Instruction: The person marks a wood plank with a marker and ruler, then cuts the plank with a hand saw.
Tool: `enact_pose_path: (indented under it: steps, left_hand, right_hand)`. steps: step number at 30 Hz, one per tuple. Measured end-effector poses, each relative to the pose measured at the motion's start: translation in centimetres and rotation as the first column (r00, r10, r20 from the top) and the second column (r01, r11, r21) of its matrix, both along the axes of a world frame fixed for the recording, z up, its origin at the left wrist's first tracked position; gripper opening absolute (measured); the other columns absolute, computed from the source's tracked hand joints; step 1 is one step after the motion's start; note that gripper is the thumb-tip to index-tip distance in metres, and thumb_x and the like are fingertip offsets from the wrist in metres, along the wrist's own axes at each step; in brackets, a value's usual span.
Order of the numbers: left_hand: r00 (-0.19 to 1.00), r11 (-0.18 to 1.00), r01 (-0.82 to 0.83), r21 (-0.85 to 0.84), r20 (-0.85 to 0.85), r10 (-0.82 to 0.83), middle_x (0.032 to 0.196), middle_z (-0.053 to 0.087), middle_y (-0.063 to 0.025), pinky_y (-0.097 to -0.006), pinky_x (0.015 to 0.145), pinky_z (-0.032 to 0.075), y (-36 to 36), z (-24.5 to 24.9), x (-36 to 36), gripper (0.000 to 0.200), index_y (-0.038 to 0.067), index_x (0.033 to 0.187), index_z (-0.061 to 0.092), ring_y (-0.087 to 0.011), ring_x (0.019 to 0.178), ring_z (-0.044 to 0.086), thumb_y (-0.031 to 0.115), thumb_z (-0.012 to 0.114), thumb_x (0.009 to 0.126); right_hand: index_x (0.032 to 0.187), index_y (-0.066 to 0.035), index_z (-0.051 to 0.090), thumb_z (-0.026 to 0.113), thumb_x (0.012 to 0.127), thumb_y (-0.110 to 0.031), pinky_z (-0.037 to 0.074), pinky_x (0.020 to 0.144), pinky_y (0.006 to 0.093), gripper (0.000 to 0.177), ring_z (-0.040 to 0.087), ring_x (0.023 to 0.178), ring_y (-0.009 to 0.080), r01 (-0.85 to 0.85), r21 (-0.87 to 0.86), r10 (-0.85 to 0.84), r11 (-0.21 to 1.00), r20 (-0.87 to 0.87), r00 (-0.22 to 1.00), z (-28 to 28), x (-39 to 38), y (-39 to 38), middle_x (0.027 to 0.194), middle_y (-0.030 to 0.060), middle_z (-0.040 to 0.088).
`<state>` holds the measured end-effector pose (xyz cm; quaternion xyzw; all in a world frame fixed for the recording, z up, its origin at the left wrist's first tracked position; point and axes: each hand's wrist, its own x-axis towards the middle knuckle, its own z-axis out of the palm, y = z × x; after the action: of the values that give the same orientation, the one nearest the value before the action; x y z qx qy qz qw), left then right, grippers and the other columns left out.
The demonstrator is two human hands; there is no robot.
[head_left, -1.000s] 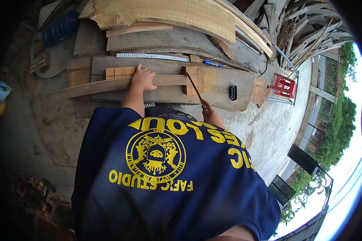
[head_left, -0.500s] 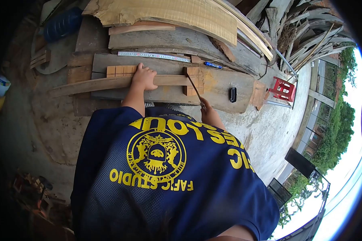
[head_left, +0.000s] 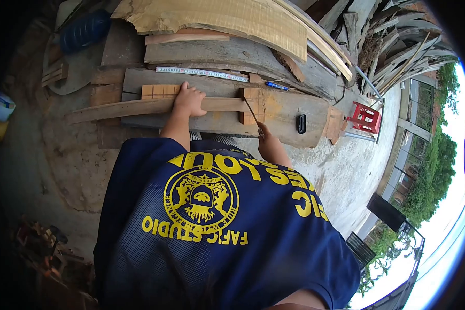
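My left hand (head_left: 190,100) presses down on a long curved wooden strip (head_left: 134,109), its fingers wrapped over the strip beside a small marked wood block (head_left: 159,91). In my right hand (head_left: 264,132) is the handle of a thin saw (head_left: 251,110). The saw's blade slants up across the right end of the strip, next to a reddish wood block (head_left: 252,118) with a notch-like gap. Strip and blocks lie on a wide grey plank (head_left: 217,122).
Above lie a measuring tape (head_left: 201,73), a blue marker (head_left: 277,86) and a large pale board (head_left: 232,18). A black oval object (head_left: 301,124) sits at the plank's right. Beyond are a red stool (head_left: 365,118), a blue bottle (head_left: 85,31) and stacked scrap wood (head_left: 392,46).
The whole bench has shifted slightly right in view. My right hand and the saw have moved slightly up relative to the strip; my left hand stays on the strip.
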<state>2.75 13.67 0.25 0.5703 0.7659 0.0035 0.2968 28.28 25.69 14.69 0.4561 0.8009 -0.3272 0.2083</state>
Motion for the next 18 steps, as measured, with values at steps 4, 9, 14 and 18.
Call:
enact_pose_path:
  steps: [4, 9, 14, 18]
  left_hand:
    - [1.000, 1.000, -0.011, 0.027, -0.024, 0.011, 0.096, 0.065, -0.0073, -0.0440, 0.102, 0.021, -0.3, -0.2, 0.1, 0.052, 0.011, 0.098, 0.064, -0.0211, 0.101, 0.056, 0.045, 0.066, 0.059]
    - [0.999, 0.999, -0.009, 0.033, -0.030, 0.010, 0.094, 0.065, -0.0086, -0.0435, 0.101, 0.022, 0.0, 0.1, 0.2, 0.053, 0.012, 0.100, 0.064, -0.0211, 0.101, 0.056, 0.045, 0.067, 0.059]
    - [1.000, 0.999, 0.019, -0.027, -0.024, -0.020, 0.098, 0.066, -0.0083, -0.0466, 0.102, 0.021, 0.3, 0.7, 0.0, 0.050, 0.012, 0.099, 0.064, -0.0224, 0.105, 0.056, 0.047, 0.066, 0.062]
    - [0.999, 1.000, 0.016, 0.001, -0.036, -0.016, 0.101, 0.065, -0.0088, -0.0473, 0.102, 0.021, 0.2, 0.2, 0.3, 0.053, 0.012, 0.100, 0.063, -0.0228, 0.105, 0.055, 0.048, 0.066, 0.062]
  right_hand:
    - [0.134, -0.021, 0.034, 0.042, 0.090, -0.010, 0.045, 0.082, 0.0511, 0.047, 0.056, 0.098, 0.0446, 0.009, -0.068, -0.006, 0.998, 0.041, 0.999, 1.7, 1.3, -0.3, 0.104, 0.0271, 0.060]
    - [0.134, -0.021, 0.035, 0.043, 0.090, -0.011, 0.045, 0.082, 0.0508, 0.046, 0.056, 0.096, 0.0450, 0.056, -0.028, -0.056, 0.998, 0.000, 0.998, -1.9, 1.4, 0.1, 0.103, 0.0262, 0.060]
    - [0.134, -0.021, 0.037, 0.043, 0.090, -0.013, 0.046, 0.080, 0.0508, 0.045, 0.057, 0.094, 0.0439, 0.068, -0.035, -0.065, 0.997, 0.083, 0.994, 0.5, 1.4, -1.4, 0.102, 0.0262, 0.061]
    - [0.135, -0.022, 0.037, 0.044, 0.089, -0.011, 0.047, 0.079, 0.0500, 0.047, 0.058, 0.093, 0.0435, 0.123, -0.065, -0.118, 0.990, 0.074, 0.990, 2.5, 2.6, -0.9, 0.100, 0.0266, 0.061]
